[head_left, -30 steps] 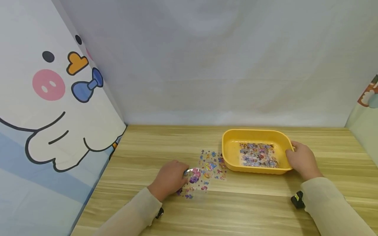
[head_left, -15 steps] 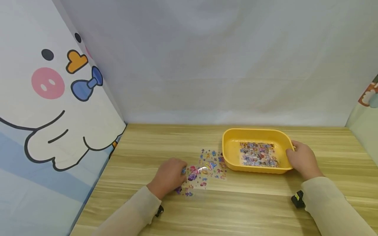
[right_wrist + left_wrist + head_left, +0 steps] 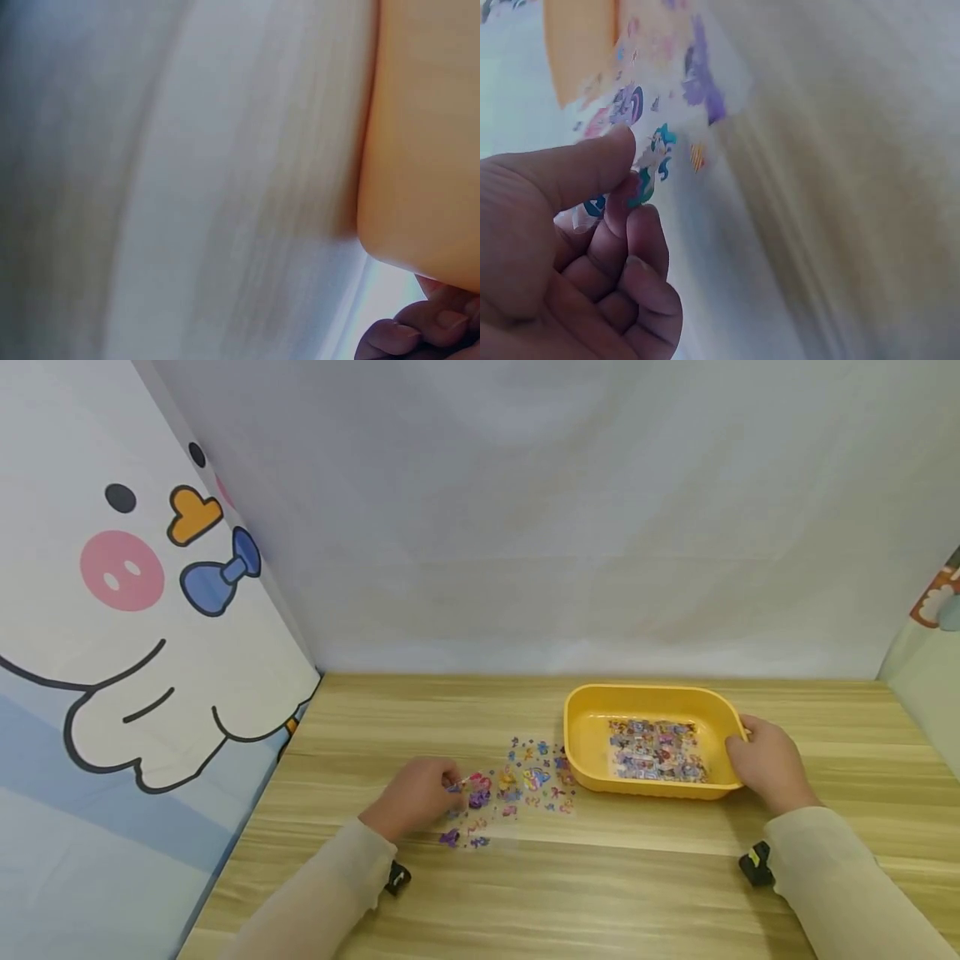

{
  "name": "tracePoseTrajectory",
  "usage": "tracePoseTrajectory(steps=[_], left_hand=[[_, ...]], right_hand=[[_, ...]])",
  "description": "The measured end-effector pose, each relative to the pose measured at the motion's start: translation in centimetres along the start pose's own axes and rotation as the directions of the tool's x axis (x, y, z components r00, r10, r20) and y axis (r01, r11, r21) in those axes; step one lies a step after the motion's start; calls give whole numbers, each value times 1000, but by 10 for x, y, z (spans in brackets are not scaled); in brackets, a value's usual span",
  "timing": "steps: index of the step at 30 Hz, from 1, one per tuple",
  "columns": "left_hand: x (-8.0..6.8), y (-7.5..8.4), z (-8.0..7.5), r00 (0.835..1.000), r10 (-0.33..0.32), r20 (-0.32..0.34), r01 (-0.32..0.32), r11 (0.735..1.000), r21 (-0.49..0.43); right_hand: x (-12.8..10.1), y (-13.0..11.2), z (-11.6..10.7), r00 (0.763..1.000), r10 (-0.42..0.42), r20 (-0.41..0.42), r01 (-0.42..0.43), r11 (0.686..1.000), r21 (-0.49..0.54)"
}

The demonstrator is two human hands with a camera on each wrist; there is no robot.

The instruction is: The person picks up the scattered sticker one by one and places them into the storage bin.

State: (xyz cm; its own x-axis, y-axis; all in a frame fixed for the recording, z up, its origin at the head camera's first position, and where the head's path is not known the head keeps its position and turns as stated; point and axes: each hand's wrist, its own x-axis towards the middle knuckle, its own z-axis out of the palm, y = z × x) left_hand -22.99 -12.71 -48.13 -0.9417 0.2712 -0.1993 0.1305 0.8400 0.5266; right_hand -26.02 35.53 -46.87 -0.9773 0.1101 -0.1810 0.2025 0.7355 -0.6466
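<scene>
Hidden or unclear, as I see it: my left hand (image 3: 416,796) covers the near edge of the sticker sheet (image 3: 517,785); sticker designs too small to read. My right hand (image 3: 420,330) is cut off at the frame's corner; the table (image 3: 187,187) is blurred.

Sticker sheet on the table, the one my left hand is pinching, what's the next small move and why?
Probably lift the sticker sheet and carry it right, over the yellow tray's near rim. The left hand pinches its left edge between thumb and fingers, the right hand holds the tray's right end, and another sheet already lies flat inside.
</scene>
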Motion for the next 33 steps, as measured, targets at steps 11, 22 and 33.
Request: tracePoseTrajectory(steps=[11,22,33], left_hand=[[4,-12,-11,999,-47,24,52,963,-265],[4,-15,-10,992,-103,75,125,894,-431],[5,-19,-6,988,-99,119,150,798,-583]], right_hand=[[0,1,0,1000,-5,-5,5,1000,-1],[1,2,2,1000,-12,-9,12,1000,3],[0,1,1,1000,-26,-15,26,1000,-8]])
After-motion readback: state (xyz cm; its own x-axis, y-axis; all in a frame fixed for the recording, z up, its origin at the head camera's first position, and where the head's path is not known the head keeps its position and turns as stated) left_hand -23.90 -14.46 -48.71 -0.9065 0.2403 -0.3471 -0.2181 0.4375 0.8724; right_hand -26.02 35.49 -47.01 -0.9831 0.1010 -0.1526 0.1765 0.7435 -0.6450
